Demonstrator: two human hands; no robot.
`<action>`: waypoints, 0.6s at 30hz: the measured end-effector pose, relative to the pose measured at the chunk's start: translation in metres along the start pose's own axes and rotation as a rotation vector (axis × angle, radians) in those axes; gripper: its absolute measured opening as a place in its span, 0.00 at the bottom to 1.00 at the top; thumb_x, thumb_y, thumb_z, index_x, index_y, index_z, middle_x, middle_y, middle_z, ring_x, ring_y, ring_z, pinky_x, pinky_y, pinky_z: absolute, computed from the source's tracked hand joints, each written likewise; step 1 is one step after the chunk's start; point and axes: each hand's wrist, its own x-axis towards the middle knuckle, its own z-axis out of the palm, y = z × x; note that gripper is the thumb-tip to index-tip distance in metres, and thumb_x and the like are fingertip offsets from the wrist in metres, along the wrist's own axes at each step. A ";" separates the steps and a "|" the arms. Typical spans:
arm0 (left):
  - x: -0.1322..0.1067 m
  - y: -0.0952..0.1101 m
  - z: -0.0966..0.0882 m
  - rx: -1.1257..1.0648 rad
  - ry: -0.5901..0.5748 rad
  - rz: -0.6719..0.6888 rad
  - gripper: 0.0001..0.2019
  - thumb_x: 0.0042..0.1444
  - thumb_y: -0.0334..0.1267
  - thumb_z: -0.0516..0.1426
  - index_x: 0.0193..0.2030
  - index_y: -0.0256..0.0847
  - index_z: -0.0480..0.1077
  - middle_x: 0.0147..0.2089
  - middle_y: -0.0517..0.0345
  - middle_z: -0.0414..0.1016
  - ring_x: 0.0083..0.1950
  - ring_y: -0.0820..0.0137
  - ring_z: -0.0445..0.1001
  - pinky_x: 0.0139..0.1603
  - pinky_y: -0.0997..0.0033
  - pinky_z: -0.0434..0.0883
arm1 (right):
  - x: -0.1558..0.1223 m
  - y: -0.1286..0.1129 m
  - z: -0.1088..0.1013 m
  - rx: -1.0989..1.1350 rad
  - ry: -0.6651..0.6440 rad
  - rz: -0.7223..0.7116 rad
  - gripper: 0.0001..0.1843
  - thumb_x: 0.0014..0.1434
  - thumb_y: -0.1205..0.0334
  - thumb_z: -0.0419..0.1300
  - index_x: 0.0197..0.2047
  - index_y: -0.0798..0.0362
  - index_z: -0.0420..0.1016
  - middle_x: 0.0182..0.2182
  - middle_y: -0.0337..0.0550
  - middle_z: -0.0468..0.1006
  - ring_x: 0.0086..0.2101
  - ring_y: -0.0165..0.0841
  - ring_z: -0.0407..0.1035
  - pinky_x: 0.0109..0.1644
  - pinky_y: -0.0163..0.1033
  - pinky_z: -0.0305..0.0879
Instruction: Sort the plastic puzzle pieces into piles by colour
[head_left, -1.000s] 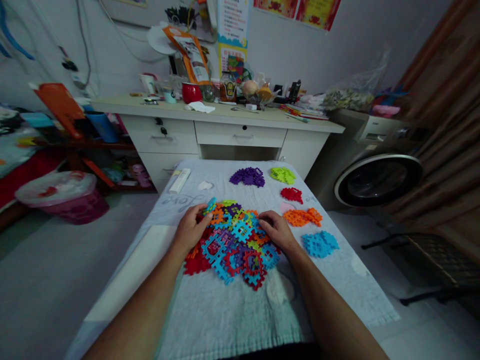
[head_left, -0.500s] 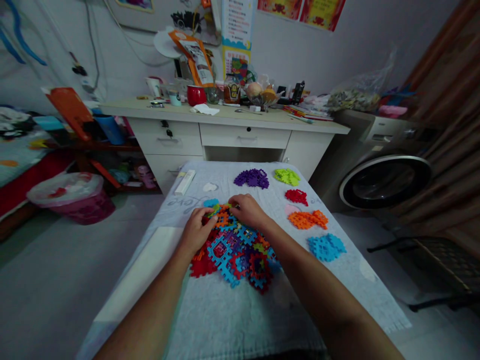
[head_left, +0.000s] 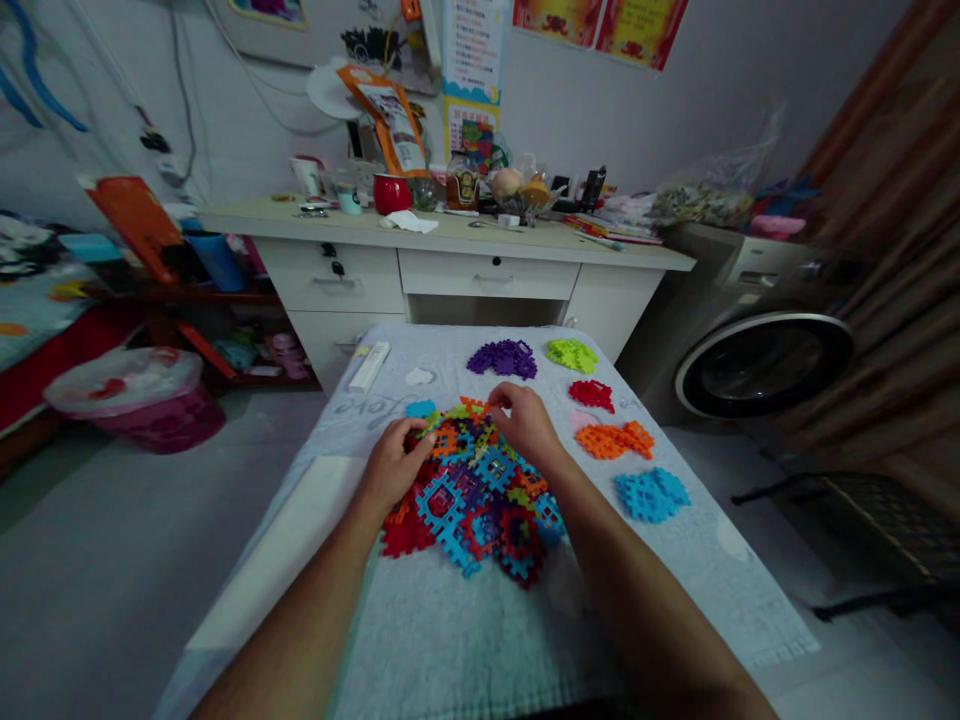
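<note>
A mixed heap of coloured plastic interlocking tiles (head_left: pixel 472 495) lies mid-table on a grey cloth (head_left: pixel 465 630). My left hand (head_left: pixel 395 465) rests on the heap's left edge, fingers curled onto the tiles. At the heap's far edge, my right hand (head_left: pixel 527 422) pinches at an orange tile (head_left: pixel 474 406); whether the tile is lifted I cannot tell. Sorted piles sit beyond and to the right: purple (head_left: pixel 504 358), lime green (head_left: pixel 572 353), red (head_left: pixel 591 393), orange (head_left: pixel 615 438) and blue (head_left: pixel 651 493). A single blue tile (head_left: pixel 421 408) lies left of the heap.
A white tube (head_left: pixel 370 365) lies at the table's far left. Behind stands a cluttered white desk (head_left: pixel 450 262) with drawers. A washing machine (head_left: pixel 761 350) is at the right, a pink bin (head_left: pixel 135 395) with a plastic liner on the floor at the left.
My right hand went from the heap's right side to its far edge, then drew back slightly right, fingers on an orange tile. My left hand stayed at the heap's left edge.
</note>
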 end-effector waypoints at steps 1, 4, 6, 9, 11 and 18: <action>0.000 0.000 0.000 -0.002 -0.002 -0.002 0.15 0.56 0.49 0.55 0.44 0.41 0.71 0.46 0.54 0.74 0.50 0.62 0.72 0.55 0.60 0.68 | -0.005 0.011 -0.011 0.022 0.029 0.023 0.08 0.52 0.71 0.56 0.34 0.53 0.74 0.31 0.41 0.77 0.35 0.33 0.68 0.43 0.37 0.61; 0.000 0.000 0.001 -0.003 -0.004 -0.005 0.16 0.57 0.49 0.55 0.44 0.41 0.71 0.47 0.54 0.75 0.50 0.62 0.73 0.54 0.60 0.68 | -0.023 0.054 -0.046 0.061 0.054 0.109 0.07 0.51 0.70 0.55 0.33 0.53 0.73 0.30 0.40 0.76 0.32 0.32 0.68 0.38 0.36 0.61; 0.000 -0.001 0.001 0.004 -0.005 0.000 0.16 0.57 0.50 0.55 0.45 0.41 0.72 0.47 0.53 0.75 0.49 0.62 0.73 0.54 0.61 0.68 | -0.038 0.084 -0.069 0.031 0.055 0.178 0.06 0.50 0.67 0.55 0.31 0.53 0.72 0.28 0.40 0.75 0.30 0.32 0.67 0.35 0.36 0.61; 0.001 -0.001 0.001 0.014 -0.009 0.013 0.17 0.58 0.51 0.54 0.45 0.41 0.72 0.47 0.53 0.74 0.49 0.62 0.73 0.54 0.61 0.68 | -0.060 0.120 -0.096 -0.046 0.072 0.319 0.07 0.49 0.64 0.55 0.31 0.52 0.73 0.23 0.38 0.73 0.26 0.32 0.65 0.31 0.35 0.58; 0.001 -0.002 0.001 0.015 -0.010 0.020 0.18 0.58 0.51 0.54 0.45 0.41 0.72 0.47 0.53 0.74 0.49 0.62 0.73 0.54 0.61 0.68 | -0.073 0.134 -0.106 -0.081 0.061 0.361 0.07 0.49 0.63 0.55 0.31 0.52 0.73 0.23 0.37 0.73 0.25 0.31 0.65 0.30 0.35 0.58; 0.002 -0.002 0.001 0.037 0.005 0.049 0.18 0.60 0.52 0.52 0.46 0.41 0.72 0.47 0.54 0.74 0.50 0.63 0.73 0.54 0.62 0.69 | -0.087 0.141 -0.112 -0.391 0.024 0.446 0.10 0.53 0.68 0.54 0.35 0.53 0.77 0.32 0.46 0.78 0.34 0.37 0.71 0.38 0.39 0.61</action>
